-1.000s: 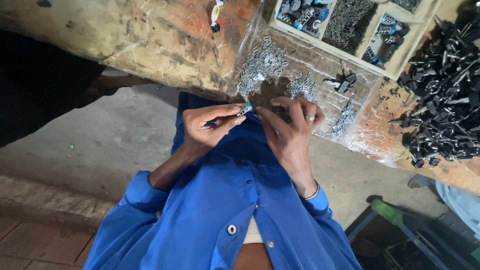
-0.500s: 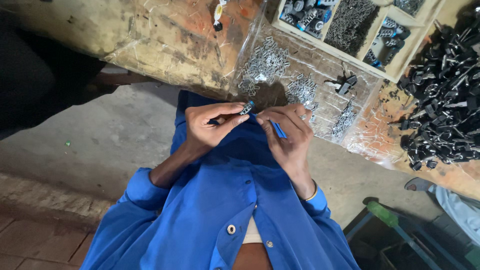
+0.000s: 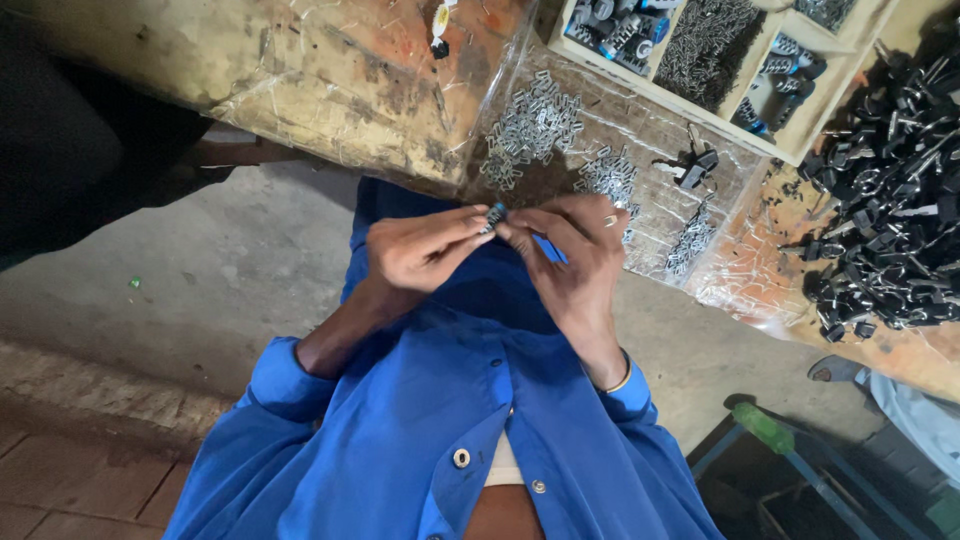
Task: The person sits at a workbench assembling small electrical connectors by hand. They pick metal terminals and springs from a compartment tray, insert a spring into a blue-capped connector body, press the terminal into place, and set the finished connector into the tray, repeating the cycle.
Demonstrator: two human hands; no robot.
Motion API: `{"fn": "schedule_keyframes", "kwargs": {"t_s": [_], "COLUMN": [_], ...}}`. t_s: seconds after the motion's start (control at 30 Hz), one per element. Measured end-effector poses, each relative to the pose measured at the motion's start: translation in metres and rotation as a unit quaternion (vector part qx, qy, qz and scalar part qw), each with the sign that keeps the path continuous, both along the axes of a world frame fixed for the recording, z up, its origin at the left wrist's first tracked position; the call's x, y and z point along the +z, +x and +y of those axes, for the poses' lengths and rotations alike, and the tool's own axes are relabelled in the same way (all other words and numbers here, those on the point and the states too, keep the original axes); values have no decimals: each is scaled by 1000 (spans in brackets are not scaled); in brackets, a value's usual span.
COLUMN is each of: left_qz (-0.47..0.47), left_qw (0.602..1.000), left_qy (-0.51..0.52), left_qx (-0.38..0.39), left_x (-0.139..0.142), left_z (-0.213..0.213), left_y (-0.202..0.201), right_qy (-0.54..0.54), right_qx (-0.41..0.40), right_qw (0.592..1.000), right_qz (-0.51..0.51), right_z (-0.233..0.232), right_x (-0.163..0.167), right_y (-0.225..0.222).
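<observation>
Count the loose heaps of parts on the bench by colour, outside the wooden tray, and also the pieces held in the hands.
Silver clip heaps: 3
Black parts heap: 1
Small part pinched between the fingers of the left hand and the right hand: 1
Total: 5

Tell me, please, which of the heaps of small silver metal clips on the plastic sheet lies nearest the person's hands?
The middle heap, just above the right hand. The bigger heap lies farther up and left; the third heap sits off to the right, beyond the hand.
</observation>
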State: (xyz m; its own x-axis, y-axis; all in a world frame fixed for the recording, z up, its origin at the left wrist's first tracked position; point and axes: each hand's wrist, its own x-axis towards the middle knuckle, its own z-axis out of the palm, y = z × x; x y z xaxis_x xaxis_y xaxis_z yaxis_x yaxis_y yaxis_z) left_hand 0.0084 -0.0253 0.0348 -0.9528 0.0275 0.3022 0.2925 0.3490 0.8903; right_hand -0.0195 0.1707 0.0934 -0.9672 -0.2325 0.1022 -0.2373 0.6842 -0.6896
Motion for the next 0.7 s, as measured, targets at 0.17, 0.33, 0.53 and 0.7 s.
{"fn": "schedule_keyframes", "kwargs": {"t_s": [0.17, 0.33, 0.53, 0.7], "left_qz": [-102, -115, -128, -122], "left_qw": [990, 985, 980, 982], "left_qy": [97, 126, 146, 136], "left_qx": [25, 19, -40, -51], "left_x": [7, 5, -2, -7], "left_z": [-9, -6, 9, 21], "left_y": [3, 4, 2, 2], "right_qy": [160, 155, -25, -80], "right_qx": [17, 39, 60, -40], "right_qw": [982, 982, 997, 996], "right_qz": [101, 98, 31, 31], "right_z": [0, 16, 29, 25], "right_x": [2, 4, -2, -8], "right_y": [0, 7, 17, 25]}}
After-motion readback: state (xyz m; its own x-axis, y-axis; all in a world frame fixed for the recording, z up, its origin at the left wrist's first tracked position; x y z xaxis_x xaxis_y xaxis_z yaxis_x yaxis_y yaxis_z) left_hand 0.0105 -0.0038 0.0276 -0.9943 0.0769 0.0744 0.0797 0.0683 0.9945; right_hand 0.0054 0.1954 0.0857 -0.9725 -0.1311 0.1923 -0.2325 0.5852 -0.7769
